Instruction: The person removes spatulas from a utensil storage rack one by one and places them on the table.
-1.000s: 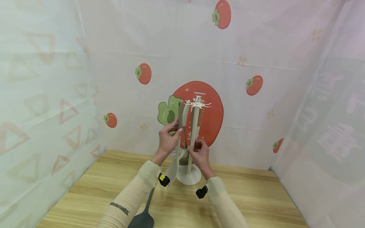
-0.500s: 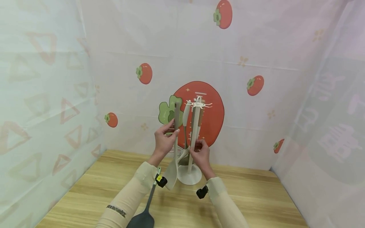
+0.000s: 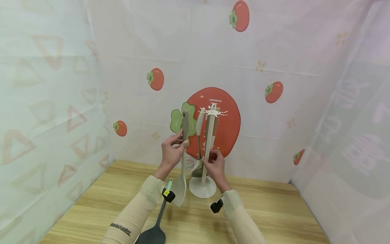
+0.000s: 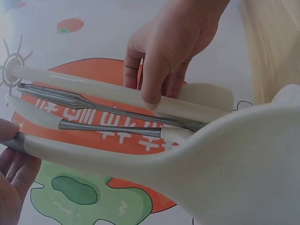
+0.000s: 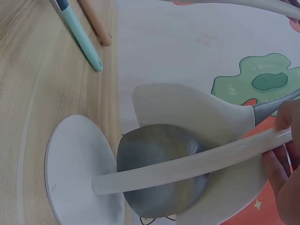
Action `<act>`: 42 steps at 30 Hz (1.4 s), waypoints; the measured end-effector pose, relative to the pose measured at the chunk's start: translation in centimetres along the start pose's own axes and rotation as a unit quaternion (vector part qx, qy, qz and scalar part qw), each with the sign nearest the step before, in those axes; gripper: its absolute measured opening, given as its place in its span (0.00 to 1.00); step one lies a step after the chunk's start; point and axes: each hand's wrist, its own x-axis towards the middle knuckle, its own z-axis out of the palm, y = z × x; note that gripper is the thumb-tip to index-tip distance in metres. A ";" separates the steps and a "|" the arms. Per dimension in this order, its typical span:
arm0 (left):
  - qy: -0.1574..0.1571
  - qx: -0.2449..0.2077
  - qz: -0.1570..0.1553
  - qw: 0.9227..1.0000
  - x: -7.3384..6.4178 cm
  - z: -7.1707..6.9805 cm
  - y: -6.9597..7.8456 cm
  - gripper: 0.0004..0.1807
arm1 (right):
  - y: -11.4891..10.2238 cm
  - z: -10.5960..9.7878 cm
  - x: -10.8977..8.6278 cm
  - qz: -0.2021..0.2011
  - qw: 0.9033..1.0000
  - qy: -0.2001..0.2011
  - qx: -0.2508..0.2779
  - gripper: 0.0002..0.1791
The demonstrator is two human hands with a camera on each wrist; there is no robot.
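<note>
My left hand (image 3: 172, 153) pinches the grey handle of a cream spatula (image 3: 180, 189), which hangs upright, blade down, left of a white utensil rack (image 3: 202, 188). In the left wrist view the broad blade of the spatula (image 4: 253, 159) fills the lower right. The rack's pole (image 5: 187, 166) is held between thumb and fingers of my right hand (image 3: 215, 166). Several utensils hang from the rack's hooked top (image 3: 213, 112). One has a white handle (image 3: 200, 122) and metal shaft. In the right wrist view a metal blade (image 5: 154, 145) and a cream blade (image 5: 187, 105) overlap behind the pole.
A dark grey turner (image 3: 153, 234) with a mint handle (image 3: 169, 184) lies on the wooden table (image 3: 259, 210) at the front left. In the right wrist view a brown handle (image 5: 96, 23) lies beside the mint one. Printed cloth walls (image 3: 128, 95) enclose the back and sides.
My left hand has moved left with the spatula, away from the rack, uncovering the turner's mint handle. The right hand has stayed on the pole.
</note>
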 end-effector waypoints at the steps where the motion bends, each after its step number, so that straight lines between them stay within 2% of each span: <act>1: 0.000 0.002 0.001 1.000 0.0 -0.1 -0.1 0.26 | 0.0 -0.1 0.0 0.001 1.000 -0.001 -0.002 0.14; 7: -0.004 0.011 -0.003 1.000 0.0 -0.7 -0.2 0.25 | -0.1 -0.2 -0.1 -0.003 1.000 0.001 0.000 0.14; 14: -0.004 0.010 -0.031 0.999 0.8 -1.6 -3.5 0.26 | -0.1 0.0 0.0 0.003 1.000 0.003 0.003 0.15; 16: -0.009 0.015 -0.034 0.999 0.9 -1.9 -3.9 0.25 | 0.0 0.1 0.0 0.000 1.000 0.006 0.003 0.15; 21: -0.018 0.042 -0.038 0.998 0.9 -2.9 -4.1 0.25 | 0.2 0.3 0.1 -0.011 1.000 0.012 0.011 0.16; 26: -0.013 0.078 -0.054 0.995 0.7 -4.0 -4.5 0.26 | 0.1 0.2 0.1 -0.001 1.000 0.010 0.005 0.15; 33: -0.015 0.083 -0.067 0.994 0.3 -5.3 -5.3 0.25 | 0.1 0.1 0.1 -0.002 1.000 0.011 0.003 0.14; 42: -0.015 0.121 -0.081 0.989 0.0 -6.6 -5.6 0.26 | 0.2 0.0 0.2 0.003 1.000 0.008 0.005 0.14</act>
